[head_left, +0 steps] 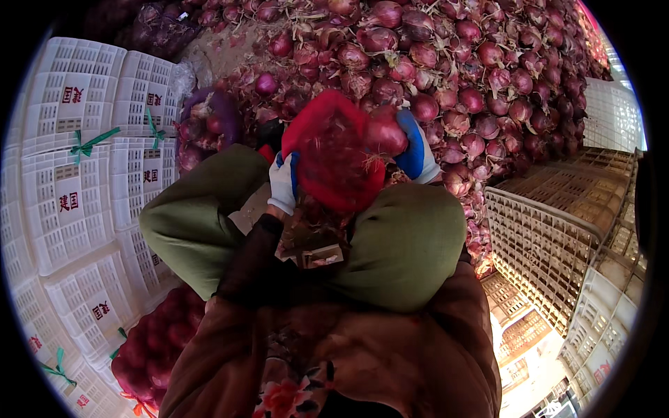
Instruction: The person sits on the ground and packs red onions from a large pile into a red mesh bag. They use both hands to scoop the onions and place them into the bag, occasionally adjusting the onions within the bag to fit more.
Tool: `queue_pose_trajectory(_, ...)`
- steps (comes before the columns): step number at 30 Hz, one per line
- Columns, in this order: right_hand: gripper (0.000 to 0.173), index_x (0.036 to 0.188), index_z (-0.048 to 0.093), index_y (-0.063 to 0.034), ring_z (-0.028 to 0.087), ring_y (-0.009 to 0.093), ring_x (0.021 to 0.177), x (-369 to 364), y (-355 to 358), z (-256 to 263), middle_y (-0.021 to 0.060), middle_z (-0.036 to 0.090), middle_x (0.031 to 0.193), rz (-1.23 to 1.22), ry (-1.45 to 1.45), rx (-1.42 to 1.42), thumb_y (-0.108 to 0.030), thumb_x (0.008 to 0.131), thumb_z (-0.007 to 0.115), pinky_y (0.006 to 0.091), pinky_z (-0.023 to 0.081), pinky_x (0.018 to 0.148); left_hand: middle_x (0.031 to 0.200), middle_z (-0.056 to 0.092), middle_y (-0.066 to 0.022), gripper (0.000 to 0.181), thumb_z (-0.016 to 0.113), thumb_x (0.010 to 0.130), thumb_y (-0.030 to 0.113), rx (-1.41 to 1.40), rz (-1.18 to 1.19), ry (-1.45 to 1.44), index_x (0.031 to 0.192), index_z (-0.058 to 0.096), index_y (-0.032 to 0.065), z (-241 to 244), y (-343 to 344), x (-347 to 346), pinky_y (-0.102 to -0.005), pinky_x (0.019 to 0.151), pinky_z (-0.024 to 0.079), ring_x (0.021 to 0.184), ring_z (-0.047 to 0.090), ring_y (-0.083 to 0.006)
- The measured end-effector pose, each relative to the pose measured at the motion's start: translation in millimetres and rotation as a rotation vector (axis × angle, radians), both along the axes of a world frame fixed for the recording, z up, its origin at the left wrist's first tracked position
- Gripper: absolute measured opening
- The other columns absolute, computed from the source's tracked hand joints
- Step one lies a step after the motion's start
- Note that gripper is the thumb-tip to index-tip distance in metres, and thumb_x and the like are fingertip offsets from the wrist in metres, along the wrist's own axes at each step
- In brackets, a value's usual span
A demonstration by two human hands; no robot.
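Note:
Between my bent knees a red mesh bag (pixel 326 109) stands with its mouth open towards me; its inside is blurred. My left hand (pixel 284 180), in a white glove with blue coating, grips the bag's left rim. At the bag's right edge my right hand (pixel 416 149), gloved the same way, is closed around the outer side of a red onion (pixel 385 133). Some of its fingers are hidden behind the onion. Dry roots show below that onion. A large heap of red onions (pixel 470 99) begins just beyond both hands.
Stacked white plastic crates (pixel 70 204) with green ties line the left. A purple mesh bag (pixel 230 117) holding onions lies near my left knee, and a filled red mesh sack (pixel 162 334) sits behind it. Brownish slotted crates (pixel 543 245) stand at right.

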State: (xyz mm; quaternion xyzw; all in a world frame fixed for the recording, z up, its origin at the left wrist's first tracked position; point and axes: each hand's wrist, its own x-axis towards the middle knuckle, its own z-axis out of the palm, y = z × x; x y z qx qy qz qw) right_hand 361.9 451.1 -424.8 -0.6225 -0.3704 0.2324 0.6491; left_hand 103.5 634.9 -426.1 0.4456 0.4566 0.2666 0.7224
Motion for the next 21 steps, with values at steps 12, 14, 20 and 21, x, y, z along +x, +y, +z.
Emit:
queue_pose_trajectory(12,0.029,0.114,0.065,-0.0077,0.063,0.037,0.100,-88,28,-54,0.0176,0.064,0.113,0.025,-0.121,-0.656,-0.010,0.086,0.055,0.0396,0.050,0.089,0.106,0.064,-0.0019,0.027,0.053,0.096,0.007,0.345,-0.013,0.392,0.122,0.059,-0.0007,-75,-13,-39,-0.0264,0.089,0.046,0.097,0.056,-0.0098)
queue_pose_trajectory(14,0.032,0.118,0.062,-0.0117,0.060,0.037,0.102,-50,13,-30,0.0169,0.061,0.112,-0.374,-0.263,-0.656,-0.014,0.087,0.057,0.0434,0.050,0.088,0.106,0.064,-0.0016,0.028,0.054,0.096,0.007,0.262,-0.017,0.396,0.122,0.059,-0.0002,-77,-15,-39,-0.0264,0.090,0.046,0.096,0.056,-0.0097)
queue_pose_trajectory(20,0.105,0.149,0.028,-0.0157,0.050,0.045,0.122,-10,19,-65,0.0264,0.041,0.136,-0.217,-0.125,-1.503,-0.058,0.067,0.078,0.0501,0.047,0.098,0.103,0.064,-0.0024,0.026,0.056,0.093,0.004,0.191,0.003,0.443,0.118,0.059,-0.0009,-88,-20,-39,-0.0254,0.088,0.046,0.093,0.057,-0.0105)
queue_pose_trajectory(21,0.104,0.148,0.029,-0.0155,0.051,0.043,0.122,-7,20,-64,0.0275,0.044,0.137,-0.268,-0.083,-1.496,-0.056,0.066,0.079,0.0485,0.047,0.097,0.102,0.064,-0.0025,0.025,0.056,0.092,0.003,0.201,-0.038,0.454,0.116,0.060,-0.0012,-82,-19,-39,-0.0253,0.088,0.046,0.093,0.057,-0.0108)
